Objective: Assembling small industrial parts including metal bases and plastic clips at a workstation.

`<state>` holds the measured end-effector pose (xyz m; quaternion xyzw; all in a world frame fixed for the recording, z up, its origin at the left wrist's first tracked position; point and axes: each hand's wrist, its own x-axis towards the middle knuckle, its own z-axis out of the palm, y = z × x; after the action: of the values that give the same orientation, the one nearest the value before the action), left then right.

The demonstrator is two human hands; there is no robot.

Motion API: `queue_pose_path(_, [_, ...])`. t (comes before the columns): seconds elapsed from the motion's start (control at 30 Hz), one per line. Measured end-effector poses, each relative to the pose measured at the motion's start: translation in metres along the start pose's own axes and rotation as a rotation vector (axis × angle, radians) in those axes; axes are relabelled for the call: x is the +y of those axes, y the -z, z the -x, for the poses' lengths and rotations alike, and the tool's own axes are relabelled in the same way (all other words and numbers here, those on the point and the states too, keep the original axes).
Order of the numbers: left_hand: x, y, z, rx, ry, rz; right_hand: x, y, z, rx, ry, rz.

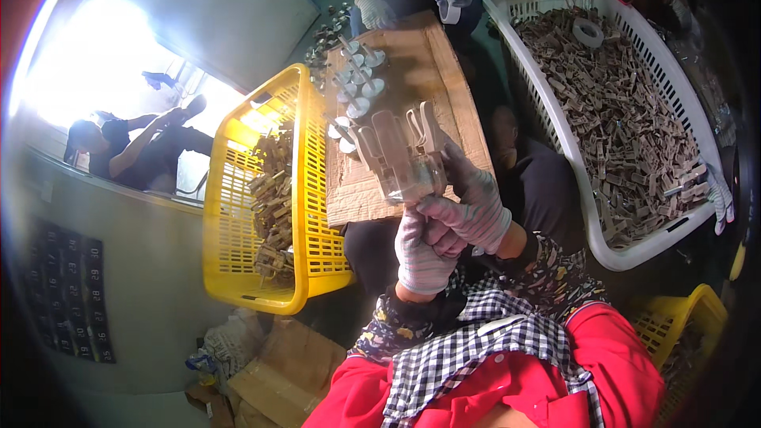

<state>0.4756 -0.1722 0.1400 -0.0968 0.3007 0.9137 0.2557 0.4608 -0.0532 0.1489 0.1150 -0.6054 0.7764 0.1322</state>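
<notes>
In front of me I hold up a bundle of beige-brown clips, their flat ends fanning upward. Something clear and shiny wraps the bundle's lower part, perhaps tape or film. My left hand, in a striped knit glove, is closed at the bottom of the bundle. Around the bundle's right side and base my right hand is closed, gloved alike, its fingers meeting the left hand. Beyond the clips, several round silvery discs with upright rods stand on a cardboard-covered board.
To the left stands a yellow basket with clip bundles. A white basket at the right holds many loose clips and a tape roll. Across the board, another person's gloved hand rests near its edge. Flattened cardboard lies lower left.
</notes>
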Motion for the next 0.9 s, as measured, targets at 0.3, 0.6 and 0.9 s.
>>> queue_pose_path(0.3, [-0.003,0.007,0.012,-0.325,-0.011,-0.236,-0.007,0.016,0.008,-0.056,0.431,0.454])
queue_pose_path(0.6, [-0.007,0.014,0.017,-0.406,0.133,-0.054,-0.013,0.024,0.015,-0.138,0.498,0.772])
queue_pose_path(0.9, [-0.014,0.004,0.024,-0.197,-0.067,-0.211,-0.013,0.028,0.015,-0.183,0.537,0.842])
